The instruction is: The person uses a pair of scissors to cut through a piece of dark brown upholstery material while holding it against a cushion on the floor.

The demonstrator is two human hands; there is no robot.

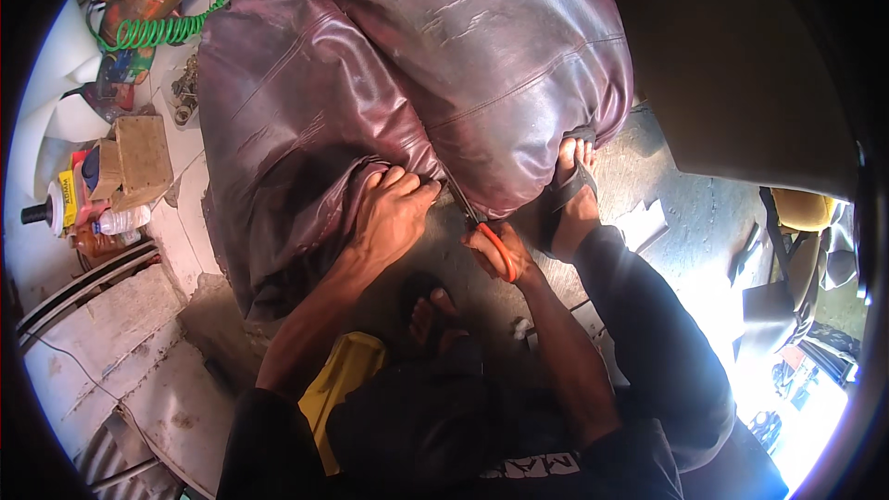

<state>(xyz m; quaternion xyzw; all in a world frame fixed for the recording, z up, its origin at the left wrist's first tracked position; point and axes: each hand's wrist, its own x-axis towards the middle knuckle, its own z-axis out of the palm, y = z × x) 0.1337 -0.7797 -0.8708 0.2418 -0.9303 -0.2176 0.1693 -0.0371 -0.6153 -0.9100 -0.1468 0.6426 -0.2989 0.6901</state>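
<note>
A large, bulging maroon leather cushion (519, 56) fills the upper middle, with scuffed, cracked patches and stitched seams. My left hand (394, 208) is closed on a fold of its leather at the near edge, bunching the material. In my right hand (503, 255) is a pair of scissors (497, 248) with orange handles, my fingers wrapped round the loops. The blades point up and away, against the leather just right of my left hand. How far apart they are, and their tips, I cannot make out.
My sandalled foot (578, 194) rests beside the cushion on the right. A yellow object (344, 370) is below my left forearm. On the left are a wooden block (143, 159), plastic bottles (123, 219) and a green coiled hose (162, 32). White scraps (643, 225) lie on the floor.
</note>
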